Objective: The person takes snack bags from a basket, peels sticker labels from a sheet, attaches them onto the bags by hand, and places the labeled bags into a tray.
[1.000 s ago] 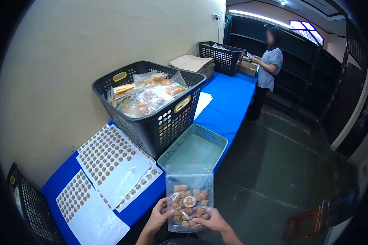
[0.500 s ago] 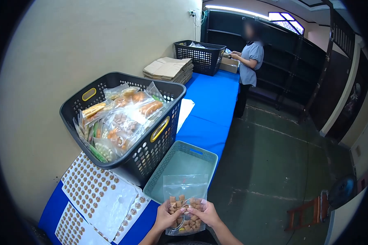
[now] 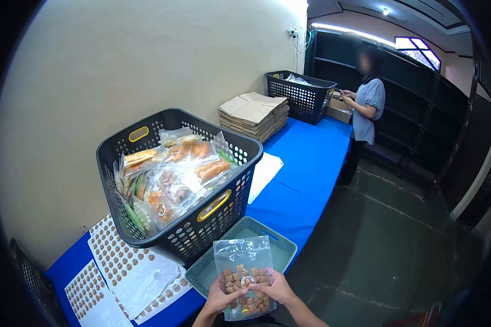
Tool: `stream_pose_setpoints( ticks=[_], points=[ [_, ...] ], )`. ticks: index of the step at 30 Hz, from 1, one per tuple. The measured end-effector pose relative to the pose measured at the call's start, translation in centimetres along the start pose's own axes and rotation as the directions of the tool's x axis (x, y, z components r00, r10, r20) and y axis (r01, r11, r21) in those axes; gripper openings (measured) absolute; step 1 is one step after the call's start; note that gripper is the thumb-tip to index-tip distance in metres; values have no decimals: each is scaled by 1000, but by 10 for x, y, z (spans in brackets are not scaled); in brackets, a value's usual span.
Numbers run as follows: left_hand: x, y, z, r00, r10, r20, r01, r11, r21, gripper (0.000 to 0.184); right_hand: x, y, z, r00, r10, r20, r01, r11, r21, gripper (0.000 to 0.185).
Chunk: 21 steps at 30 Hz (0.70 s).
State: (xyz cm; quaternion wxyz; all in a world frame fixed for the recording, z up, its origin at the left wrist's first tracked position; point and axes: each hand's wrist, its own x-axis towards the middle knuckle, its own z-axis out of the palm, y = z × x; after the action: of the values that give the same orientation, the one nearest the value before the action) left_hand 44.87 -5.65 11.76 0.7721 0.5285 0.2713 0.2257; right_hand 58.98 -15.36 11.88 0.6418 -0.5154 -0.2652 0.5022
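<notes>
A clear zip bag [image 3: 243, 252] of small brown pillow-shaped pieces stands upright between my hands, low in the view. My left hand [image 3: 227, 297] grips its left side, the thumb lying across the front. On the right side my right hand [image 3: 279, 289] holds the bag, its thumb at the edge of a round sticker [image 3: 247, 282] on the bag's front. Just behind the bag is a shallow grey-green tray [image 3: 285, 249], partly hidden by it. Sheets of round stickers [image 3: 126, 260] lie on the table to the left.
A large black basket [image 3: 244, 188] full of packed food bags [image 3: 174, 185] stands beside the tray. Farther along the blue-covered table [image 3: 303, 150] are stacked flat cardboard [image 3: 253, 117] and another black basket [image 3: 300, 101]. A co-worker [image 3: 370, 109] stands at the far end by a cardboard box [image 3: 339, 111].
The view has turned left and slightly up, so the baskets and co-worker appear farther right. My thumbs have shifted on the bag, and the round sticker shows more fully.
</notes>
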Motion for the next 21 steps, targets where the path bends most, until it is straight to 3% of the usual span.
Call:
stream_pose_setpoints(
  ticks=[2,5,7,9,12,15,19,21],
  points=[
    [9,-4,5,979,198,47,-202,972,120,54,6,-4,-8,997,69,-30,-68,998,11,49],
    [12,0,21,992,124,-33,-120,988,94,57,13,0,-25,991,133,18,-134,988,82,52],
    [11,-6,30,990,127,-63,-123,990,66,54,12,-2,-34,991,10,131,-14,1000,28,53],
    [10,-7,41,988,37,-148,-38,999,-5,49,10,-3,-42,989,18,145,-23,999,28,55],
    [16,-24,49,975,167,-148,-157,984,78,48,9,-8,-56,983,40,177,-37,999,-19,54],
    [15,-23,55,978,147,-146,-149,989,1,44,10,-12,-67,973,75,218,-70,997,-33,50],
    [10,-27,50,985,117,-125,-102,988,117,37,15,-9,-69,950,178,256,-171,984,-51,45],
    [3,-26,51,968,104,-228,-99,995,30,32,20,-10,-70,922,192,338,-176,981,-76,45]
  ],
)
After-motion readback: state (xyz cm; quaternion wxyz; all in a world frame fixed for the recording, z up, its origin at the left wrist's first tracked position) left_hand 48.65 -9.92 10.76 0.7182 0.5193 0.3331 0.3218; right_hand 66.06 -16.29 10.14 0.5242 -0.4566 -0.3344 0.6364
